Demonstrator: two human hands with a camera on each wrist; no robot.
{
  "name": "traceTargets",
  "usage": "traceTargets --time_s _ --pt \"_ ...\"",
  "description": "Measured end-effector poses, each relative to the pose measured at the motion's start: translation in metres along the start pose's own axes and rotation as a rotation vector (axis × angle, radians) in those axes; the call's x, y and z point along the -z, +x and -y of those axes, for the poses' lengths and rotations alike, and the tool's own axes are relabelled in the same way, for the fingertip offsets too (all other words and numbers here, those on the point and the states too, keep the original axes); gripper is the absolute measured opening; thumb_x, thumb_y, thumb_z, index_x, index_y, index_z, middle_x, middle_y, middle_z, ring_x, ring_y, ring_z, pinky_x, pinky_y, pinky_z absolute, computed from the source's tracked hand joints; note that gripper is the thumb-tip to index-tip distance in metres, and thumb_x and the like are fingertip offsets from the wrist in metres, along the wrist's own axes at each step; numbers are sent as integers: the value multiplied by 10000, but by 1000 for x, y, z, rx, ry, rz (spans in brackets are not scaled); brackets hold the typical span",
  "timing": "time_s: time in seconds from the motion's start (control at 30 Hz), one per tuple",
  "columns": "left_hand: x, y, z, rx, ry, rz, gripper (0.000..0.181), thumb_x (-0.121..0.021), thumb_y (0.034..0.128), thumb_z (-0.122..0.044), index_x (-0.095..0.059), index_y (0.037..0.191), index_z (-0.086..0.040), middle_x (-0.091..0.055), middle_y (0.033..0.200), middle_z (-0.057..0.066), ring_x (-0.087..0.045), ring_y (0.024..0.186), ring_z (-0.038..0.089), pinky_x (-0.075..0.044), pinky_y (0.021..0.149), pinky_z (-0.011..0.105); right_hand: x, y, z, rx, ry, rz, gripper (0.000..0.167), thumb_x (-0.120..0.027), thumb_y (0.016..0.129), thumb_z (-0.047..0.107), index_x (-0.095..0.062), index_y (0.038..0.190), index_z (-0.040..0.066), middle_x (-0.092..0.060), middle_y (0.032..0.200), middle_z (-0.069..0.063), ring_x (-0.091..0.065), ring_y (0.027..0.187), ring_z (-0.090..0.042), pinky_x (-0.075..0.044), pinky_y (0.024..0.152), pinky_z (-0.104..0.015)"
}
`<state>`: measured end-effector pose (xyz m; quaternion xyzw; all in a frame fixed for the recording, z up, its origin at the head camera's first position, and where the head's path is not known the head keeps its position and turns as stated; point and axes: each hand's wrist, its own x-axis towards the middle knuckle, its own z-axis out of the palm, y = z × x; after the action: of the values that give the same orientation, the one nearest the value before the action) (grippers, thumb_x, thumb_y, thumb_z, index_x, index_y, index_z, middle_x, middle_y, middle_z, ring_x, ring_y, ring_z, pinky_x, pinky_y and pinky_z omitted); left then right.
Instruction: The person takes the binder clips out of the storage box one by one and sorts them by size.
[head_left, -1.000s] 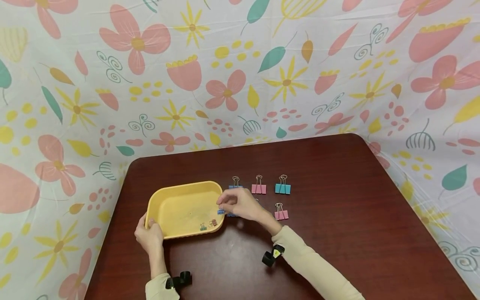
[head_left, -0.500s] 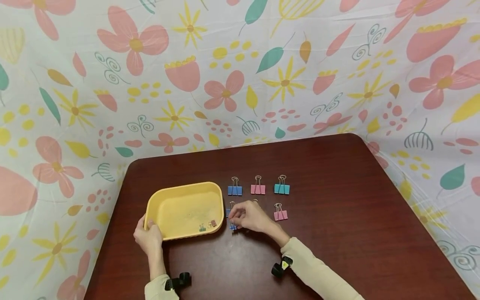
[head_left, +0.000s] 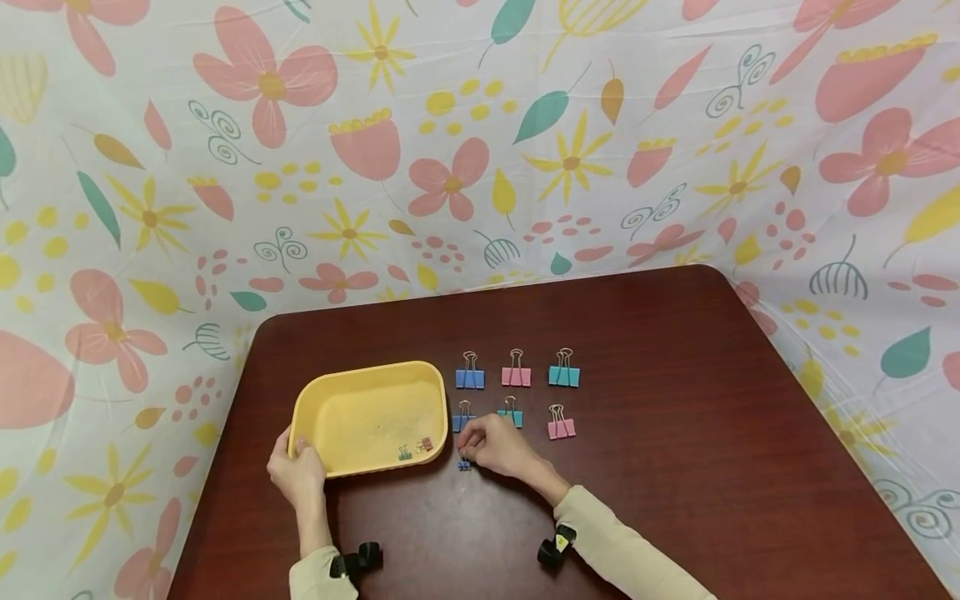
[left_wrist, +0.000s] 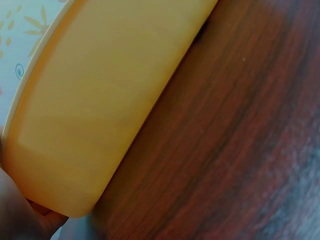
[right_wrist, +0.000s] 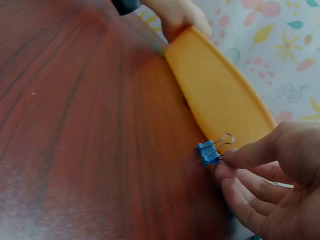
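My left hand (head_left: 298, 473) grips the near left corner of a yellow tray (head_left: 300, 417), thumb over the rim. Inside the tray, by its near right corner, lie a small green binder clip (head_left: 405, 452) and a small red one (head_left: 425, 446). Between thumb and fingertips my right hand (head_left: 495, 446) pinches a small blue binder clip (right_wrist: 209, 152) by a wire handle, just right of the tray. In the head view that clip is low at the table, below a larger blue binder clip (head_left: 463, 422); whether it touches the wood I cannot tell.
A back row holds a blue binder clip (head_left: 470, 379), a pink binder clip (head_left: 516, 377) and a teal binder clip (head_left: 564, 377). Nearer stand another teal clip (head_left: 512, 417), partly behind my right hand, and a pink clip (head_left: 561, 428). Floral cloth hangs behind the brown table (head_left: 675, 417).
My right hand has carried the small blue clip from over the tray's right rim to the right and toward me, lowering it to the table. My left hand stays on the tray.
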<state>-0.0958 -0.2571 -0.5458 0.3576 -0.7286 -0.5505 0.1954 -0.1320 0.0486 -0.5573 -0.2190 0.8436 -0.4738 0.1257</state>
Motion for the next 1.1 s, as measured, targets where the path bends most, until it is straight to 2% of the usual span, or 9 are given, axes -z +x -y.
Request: traceTargets --time_s 0.3,0.43,0.6,0.7,0.77,0.83,0.93,1.0,1.1 --pt "1 0 1 12 -9 10 421 -402 1050 -70 -536 1442 9 -539 1417 316 -583 1161 423 -388 594 40 -2 -2 0 6 -26 -29 66 -739 877 29 -770 915 74 -756 807 -11 -651 649 -52 -522 601 -207" --pt "0 1 2 12 -7 6 418 -403 1045 -63 -549 1430 9 -555 1395 320 -589 1145 417 -388 589 44 1 -3 3 20 -17 -18 86 -718 892 10 -771 945 54 -768 836 -45 -666 645 -65 -526 592 -201" --pt "-1 3 2 13 -2 0 414 -407 1043 -61 -557 1422 11 -561 1395 311 -587 1155 405 -378 600 31 8 2 10 63 2 -26 119 -669 897 -47 -758 944 16 -772 856 -106 -689 618 -146 -509 545 -193" --pt "-1 3 2 14 -7 -1 413 -410 1045 -63 -553 1425 13 -559 1400 309 -588 1164 410 -381 607 32 14 10 18 96 -2 -61 149 -637 904 -49 -749 947 39 -771 856 -120 -655 518 -168 -482 461 -196" --pt "0 3 2 15 -5 -3 413 -411 1045 -65 -554 1425 12 -561 1400 309 -588 1167 411 -378 618 37 17 17 25 126 -23 -108 173 -618 904 -40 -750 936 68 -773 850 -93 -641 522 -124 -478 472 -187" --pt "0 2 2 15 -5 -4 412 -412 1045 -65 -557 1423 10 -563 1396 310 -588 1167 414 -377 627 45 19 25 35 159 -48 -168 194 -599 899 -36 -745 917 89 -764 835 -55 -615 547 -76 -487 508 -180" --pt "0 2 3 10 1 -5 411 -413 1044 -66 -563 1421 4 -568 1391 310 -591 1158 412 -375 629 46 17 38 51 208 -77 -235 205 -589 877 -40 -740 888 98 -751 834 -7 -620 685 -43 -504 630 -170" --pt "0 2 3 7 2 -3 411 -413 1045 -68 -564 1421 0 -572 1385 311 -597 1140 414 -384 611 49 13 46 61 233 -81 -216 203 -587 873 -44 -743 904 83 -752 860 -27 -637 723 -68 -518 660 -172" --pt "-1 3 4 2 5 -2 413 -412 1046 -71 -563 1425 -5 -573 1382 313 -603 1120 412 -395 586 52 2 58 72 241 -101 -83 208 -602 873 -34 -756 980 57 -773 943 -74 -679 795 -103 -525 717 -159"
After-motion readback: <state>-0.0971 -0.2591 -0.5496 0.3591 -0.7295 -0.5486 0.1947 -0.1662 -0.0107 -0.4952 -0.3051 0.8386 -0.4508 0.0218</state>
